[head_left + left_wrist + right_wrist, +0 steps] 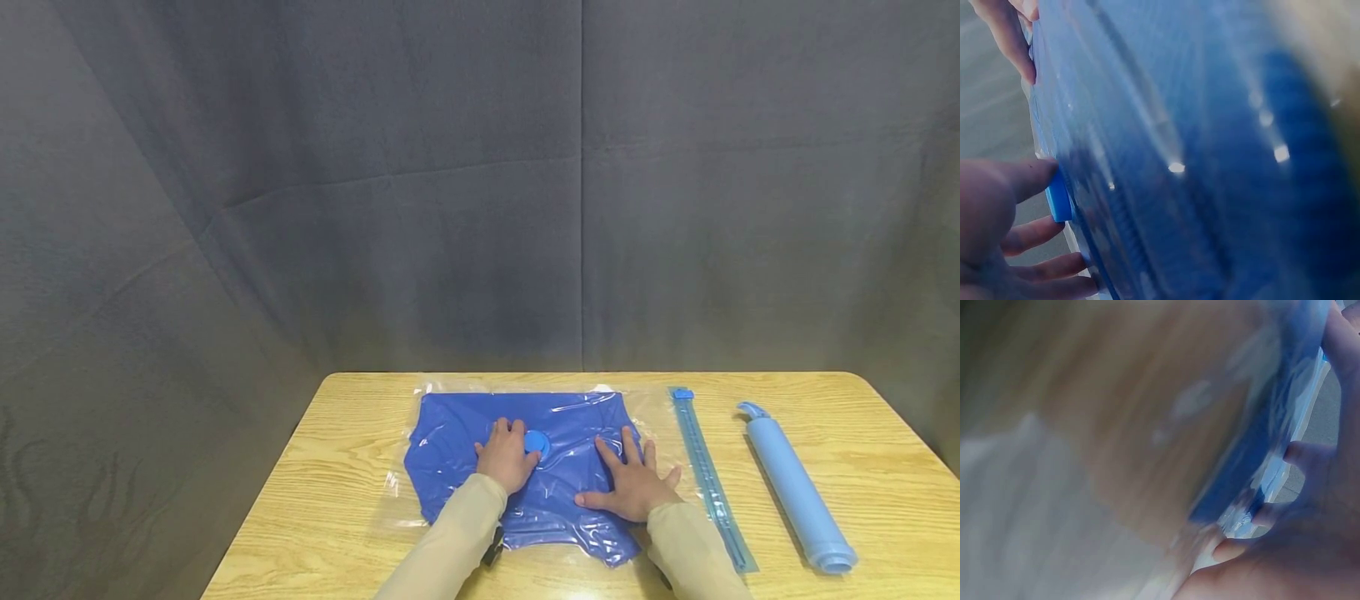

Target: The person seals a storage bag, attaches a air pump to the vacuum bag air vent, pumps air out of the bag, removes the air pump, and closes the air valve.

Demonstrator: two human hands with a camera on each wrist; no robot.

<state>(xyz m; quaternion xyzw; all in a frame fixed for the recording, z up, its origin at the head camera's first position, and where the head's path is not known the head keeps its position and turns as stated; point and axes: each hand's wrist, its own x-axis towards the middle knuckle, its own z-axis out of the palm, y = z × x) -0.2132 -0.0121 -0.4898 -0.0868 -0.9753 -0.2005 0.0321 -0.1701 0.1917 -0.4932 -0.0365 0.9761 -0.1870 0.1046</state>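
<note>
A clear vacuum storage bag (656, 408) lies flat on the table, with a folded blue cloth item (457, 425) inside. On the bag's upper face is a round blue valve cap (537, 444). My left hand (504, 458) pinches this cap between thumb and index finger; in the left wrist view the thumb (1032, 178) meets one edge of the cap (1059, 199) and the index finger the other. Spread wide, the fingers of my right hand (633, 490) rest on the bag's right part, over the edge of the blue cloth.
Along the bag's right end runs a teal zip strip (708, 475) with a blue slider (682, 394) at its far end. A light blue hand pump (798, 492) lies farther right on the wooden table (300, 517). Grey curtains (480, 208) hang behind.
</note>
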